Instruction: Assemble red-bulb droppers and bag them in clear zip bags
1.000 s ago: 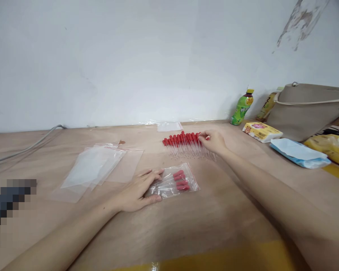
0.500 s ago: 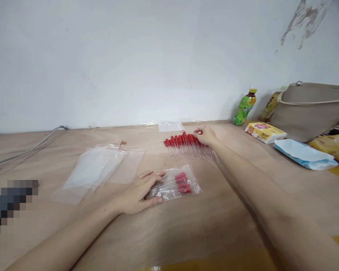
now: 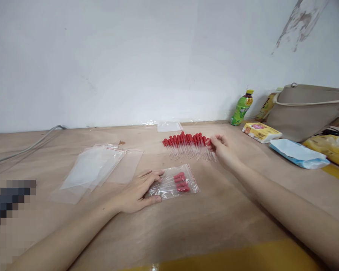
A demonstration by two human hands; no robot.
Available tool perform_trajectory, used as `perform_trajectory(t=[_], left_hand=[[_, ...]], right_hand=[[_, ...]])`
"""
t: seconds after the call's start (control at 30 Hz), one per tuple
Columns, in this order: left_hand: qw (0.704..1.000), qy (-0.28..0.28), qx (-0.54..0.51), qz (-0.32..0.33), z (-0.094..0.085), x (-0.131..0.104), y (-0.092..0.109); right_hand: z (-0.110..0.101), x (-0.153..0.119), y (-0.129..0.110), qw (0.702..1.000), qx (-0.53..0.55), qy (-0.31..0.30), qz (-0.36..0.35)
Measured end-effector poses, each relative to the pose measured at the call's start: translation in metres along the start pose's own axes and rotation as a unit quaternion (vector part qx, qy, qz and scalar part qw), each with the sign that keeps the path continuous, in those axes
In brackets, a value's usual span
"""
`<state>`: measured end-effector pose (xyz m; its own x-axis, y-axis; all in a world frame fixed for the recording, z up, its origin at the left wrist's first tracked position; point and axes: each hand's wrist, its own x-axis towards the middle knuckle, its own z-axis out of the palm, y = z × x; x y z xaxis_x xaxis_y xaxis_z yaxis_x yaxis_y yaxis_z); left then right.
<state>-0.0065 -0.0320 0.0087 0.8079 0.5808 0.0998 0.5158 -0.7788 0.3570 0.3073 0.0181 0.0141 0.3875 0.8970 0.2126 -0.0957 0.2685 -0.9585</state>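
My left hand (image 3: 139, 192) lies with spread fingers on the edge of a clear zip bag (image 3: 193, 180). Inside that bag are several droppers (image 3: 181, 182) with red rubber bulbs, their clear tubes pointing toward my palm. Farther back, a row of loose red-bulbed droppers (image 3: 183, 141) rests on the table, tubes toward me. At the row's right end my right hand (image 3: 222, 148) pinches one dropper (image 3: 208, 143) by its bulb, its clear tube slanting down to the left.
Flat clear zip bags (image 3: 93, 169) are fanned out at the left, and another bag (image 3: 168, 127) lies by the wall. A grey cable (image 3: 36, 143) runs at far left. To the right stand a green bottle (image 3: 241, 109), a tissue pack (image 3: 261, 131), a blue-white packet (image 3: 299, 152) and a grey bag (image 3: 299, 109).
My right hand has moved right and slightly toward me, away from the row, with a dropper between its fingers. My left hand has stayed on the bag.
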Motion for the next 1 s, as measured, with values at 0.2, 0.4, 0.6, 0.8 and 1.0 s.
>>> perform_trajectory(t=[0.2, 0.4, 0.6, 0.8, 1.0], left_hand=[[1.000, 0.004, 0.006, 0.002, 0.001, -0.001, -0.002], [1.000, 0.001, 0.006, -0.001, 0.000, 0.000, -0.001], [1.000, 0.008, 0.001, 0.003, 0.001, 0.000, -0.001], [1.000, 0.007, 0.018, 0.001, 0.002, -0.001, -0.002], [1.000, 0.006, 0.028, 0.004, 0.002, -0.001, -0.001]], right_hand=[[-0.002, -0.037, 0.025, 0.991, 0.097, -0.008, 0.091], [0.001, -0.044, 0.028, 0.981, 0.105, -0.078, 0.142], [-0.004, -0.046, 0.028, 0.977, 0.088, -0.118, 0.157], [-0.004, -0.048, 0.023, 0.964, 0.052, -0.176, 0.191], [-0.004, -0.052, 0.023, 0.938, -0.093, -0.307, 0.134]])
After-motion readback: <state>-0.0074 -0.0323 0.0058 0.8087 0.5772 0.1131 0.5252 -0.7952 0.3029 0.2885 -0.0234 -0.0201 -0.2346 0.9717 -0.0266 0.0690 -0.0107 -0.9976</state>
